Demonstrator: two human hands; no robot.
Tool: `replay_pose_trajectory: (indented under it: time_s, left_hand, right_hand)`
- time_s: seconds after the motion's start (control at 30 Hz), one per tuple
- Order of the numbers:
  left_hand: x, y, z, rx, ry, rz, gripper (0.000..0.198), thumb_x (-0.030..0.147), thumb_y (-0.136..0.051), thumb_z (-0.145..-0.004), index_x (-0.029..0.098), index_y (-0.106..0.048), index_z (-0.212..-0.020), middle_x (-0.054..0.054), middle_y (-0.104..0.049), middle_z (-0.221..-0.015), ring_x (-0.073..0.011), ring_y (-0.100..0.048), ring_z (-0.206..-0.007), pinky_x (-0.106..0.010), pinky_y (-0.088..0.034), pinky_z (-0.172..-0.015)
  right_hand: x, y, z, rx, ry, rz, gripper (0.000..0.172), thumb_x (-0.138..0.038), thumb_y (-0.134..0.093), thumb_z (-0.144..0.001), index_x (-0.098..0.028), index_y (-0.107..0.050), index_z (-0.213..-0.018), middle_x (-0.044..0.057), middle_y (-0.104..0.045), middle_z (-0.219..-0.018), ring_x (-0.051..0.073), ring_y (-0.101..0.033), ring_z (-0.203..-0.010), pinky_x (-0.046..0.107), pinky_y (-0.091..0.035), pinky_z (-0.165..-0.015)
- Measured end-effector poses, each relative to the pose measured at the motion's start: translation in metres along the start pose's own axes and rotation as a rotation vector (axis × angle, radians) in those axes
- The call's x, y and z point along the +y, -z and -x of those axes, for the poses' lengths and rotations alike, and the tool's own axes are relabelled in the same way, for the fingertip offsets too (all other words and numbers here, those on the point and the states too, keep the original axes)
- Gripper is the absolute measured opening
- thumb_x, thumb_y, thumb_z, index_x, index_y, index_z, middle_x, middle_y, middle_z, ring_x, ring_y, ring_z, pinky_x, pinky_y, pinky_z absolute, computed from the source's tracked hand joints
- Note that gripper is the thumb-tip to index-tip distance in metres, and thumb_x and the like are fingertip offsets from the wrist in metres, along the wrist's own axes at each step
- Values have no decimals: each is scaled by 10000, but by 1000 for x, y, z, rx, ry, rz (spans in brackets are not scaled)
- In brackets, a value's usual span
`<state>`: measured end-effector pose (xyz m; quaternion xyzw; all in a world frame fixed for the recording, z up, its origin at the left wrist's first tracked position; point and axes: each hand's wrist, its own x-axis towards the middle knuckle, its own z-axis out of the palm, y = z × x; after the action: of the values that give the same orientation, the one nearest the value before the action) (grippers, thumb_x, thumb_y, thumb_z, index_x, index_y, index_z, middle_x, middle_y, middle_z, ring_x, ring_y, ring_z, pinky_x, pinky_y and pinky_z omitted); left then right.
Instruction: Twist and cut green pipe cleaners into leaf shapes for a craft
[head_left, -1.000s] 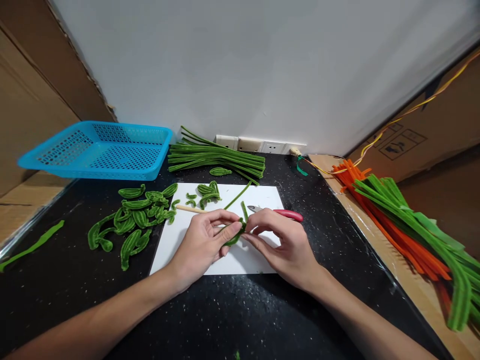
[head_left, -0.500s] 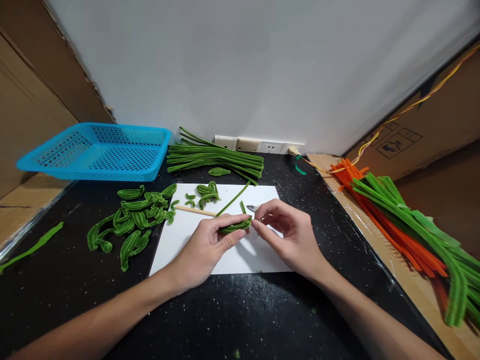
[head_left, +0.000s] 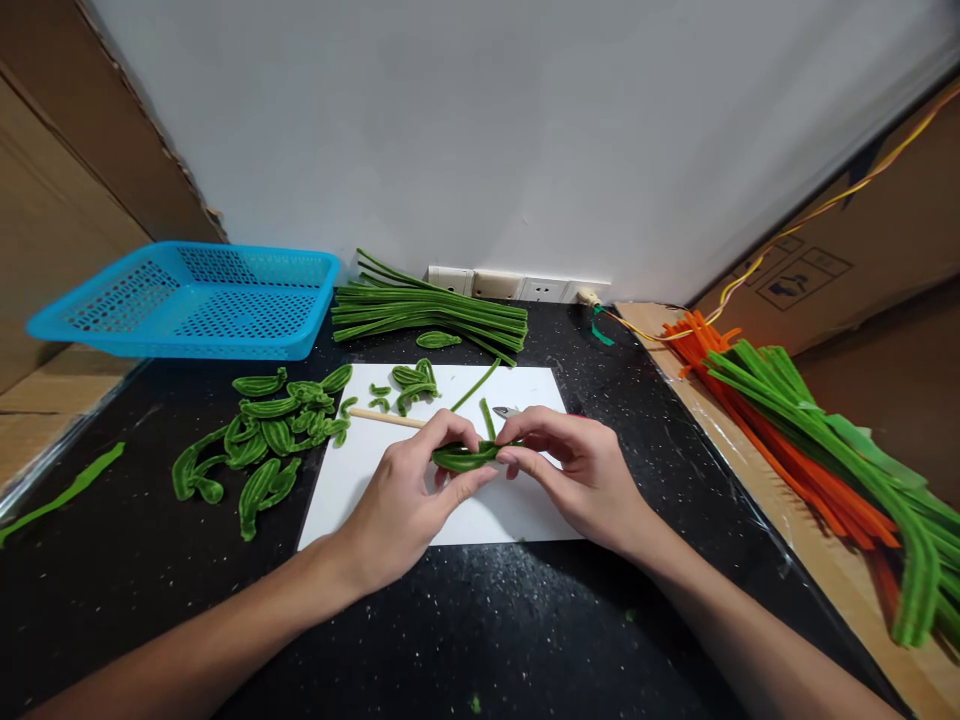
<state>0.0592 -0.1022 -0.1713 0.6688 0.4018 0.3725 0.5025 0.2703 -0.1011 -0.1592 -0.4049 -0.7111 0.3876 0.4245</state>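
Note:
A leaf shape bent from green pipe cleaner point(head_left: 463, 458) is held between both hands above a white sheet of paper point(head_left: 360, 510). My left hand point(head_left: 412, 490) grips its left part with thumb and fingers. At the other end, the fingertips of my right hand point(head_left: 574, 465) pinch its tip. Behind the hands lie a wooden stick point(head_left: 386, 417), a short cut piece of green pipe cleaner point(head_left: 487, 419) and a longer one point(head_left: 476, 385). The metal tip of a tool point(head_left: 505, 411) shows beside my right fingers; its rest is hidden.
Finished green leaf shapes point(head_left: 274, 435) are heaped left of the paper. A bundle of green pipe cleaners point(head_left: 431, 312) lies by the wall, beside a blue basket point(head_left: 300, 345). Orange pipe cleaners point(head_left: 787, 470) and more green ones point(head_left: 862, 480) rest on cardboard at right.
My left fingers have shifted back along the leaf shape, so more of it shows. My right fingertips have closed on its right end.

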Motion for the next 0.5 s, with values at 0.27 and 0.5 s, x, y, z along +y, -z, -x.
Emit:
replay_pose_trajectory:
  time_s: [0.27,0.5]
  left_hand:
    - [2,6,-4,-101,-98,-122,174,356,-545,-1060,220,-644,-1102,-62,-680,-1175,-208,-622,-1071,-320,-481,-875]
    - [0,8,-5,-167,-118,-147,169,296,-540,-1052,204,-675,-1094,-90,-670,-1192,-225,-636,-1079,-347,-503,-902]
  right_hand:
    - [-4,2,-2,27,-16,-91,171,-328,-718,-983,-185,-693,-893,26,-682,-856,130,-651,-699,272,-564,-660]
    - [-3,2,-4,-8,-98,-150,264,-426,-727,-968,-173,-694,-902,38,-696,-851,136,-671,-658,276,-577,-642]
